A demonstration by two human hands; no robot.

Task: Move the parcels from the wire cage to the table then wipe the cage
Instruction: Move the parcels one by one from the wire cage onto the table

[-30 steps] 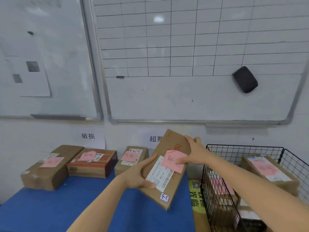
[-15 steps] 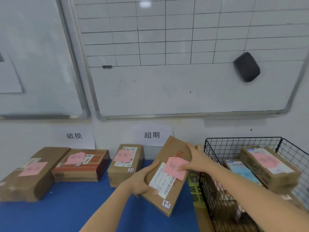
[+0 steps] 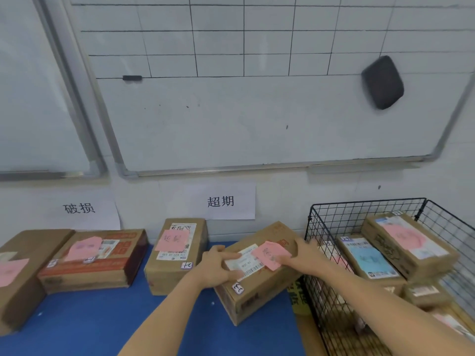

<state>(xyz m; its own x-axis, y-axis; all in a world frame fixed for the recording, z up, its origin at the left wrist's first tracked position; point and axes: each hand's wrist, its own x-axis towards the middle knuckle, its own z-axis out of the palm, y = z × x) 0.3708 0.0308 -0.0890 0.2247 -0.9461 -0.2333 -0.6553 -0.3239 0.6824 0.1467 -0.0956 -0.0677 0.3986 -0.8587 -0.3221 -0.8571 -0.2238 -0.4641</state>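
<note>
- Row of parcels: three boxes stand on the blue counter against the wall, labels up. I read this as the line the next box should join.
- Left hand: fingers curled over the near-left edge of the held parcel, gripping it.
- Held parcel: at the counter's right end, label and pink note upward. Its long axis runs from near-left to far-right, skewed against the row. I cannot tell whether its base lies flat.
- Right hand: clasps the far-right end, I judge to steady and square the box.
- Wire cage: just right of the counter, with caged parcels left to move.
</note>
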